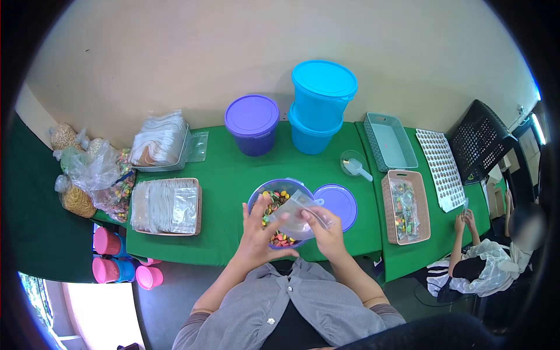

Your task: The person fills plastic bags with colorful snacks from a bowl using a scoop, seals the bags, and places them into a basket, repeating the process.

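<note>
A purple bucket point(252, 198) of colourful snack pieces point(280, 238) stands at the table's front edge. Over it, my right hand point(328, 234) pinches a clear plastic bag point(287, 218) between thumb and fingers. My left hand point(258, 234) is open at the bucket's left side, fingers spread and reaching over the rim toward the bag. The purple lid point(341, 205) lies to the right of the bucket, partly behind it.
Bag-filled baskets point(199, 216) stand left, near bulk snack sacks point(79, 199). Behind are a purple tub point(252, 119) and stacked blue tubs point(322, 105). A scoop point(357, 169), a basket of packets point(426, 213), a sticker sheet point(440, 169) and a seated person point(487, 262) are right.
</note>
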